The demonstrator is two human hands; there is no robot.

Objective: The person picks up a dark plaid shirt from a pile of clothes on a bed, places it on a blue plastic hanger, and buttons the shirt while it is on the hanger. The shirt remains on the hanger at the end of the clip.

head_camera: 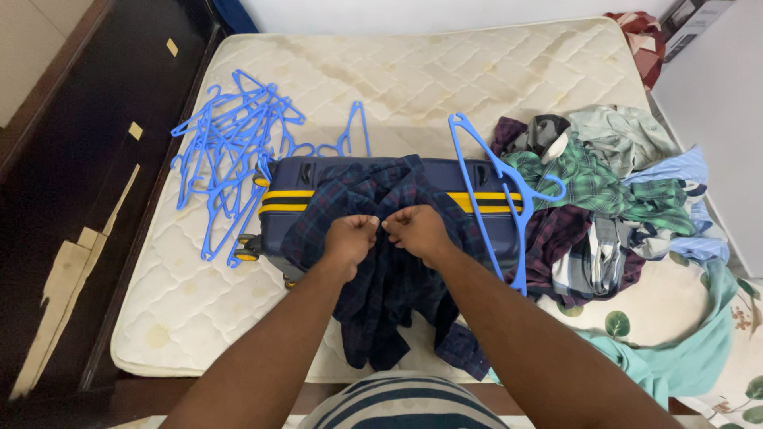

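Left hand (350, 237): closed in a fist, pinching the fabric of the dark plaid shirt (387, 270) at its middle.
Right hand (415, 230): also fisted on the same shirt, knuckles almost touching the left hand's.
Dark plaid shirt: draped over the navy suitcase (306, 179), lower part hanging down past the near mattress edge.
Navy suitcase: lying flat and shut across the middle of the mattress (413, 75), yellow band along its side, wheels toward the left; contents not visible.
Single blue hanger (494, 199): leaning over the suitcase's right end, hook toward the clothes.
Hanger pile (230, 147): tangled blue hangers on the mattress, touching the suitcase's left end.
Clothes heap (612, 191): mixed plaid and pale shirts at the right, just beside the suitcase.
Open room: bare quilted surface behind the suitcase and at the near left corner.
Edges: dark wooden frame (119, 199) along the mattress's left side.
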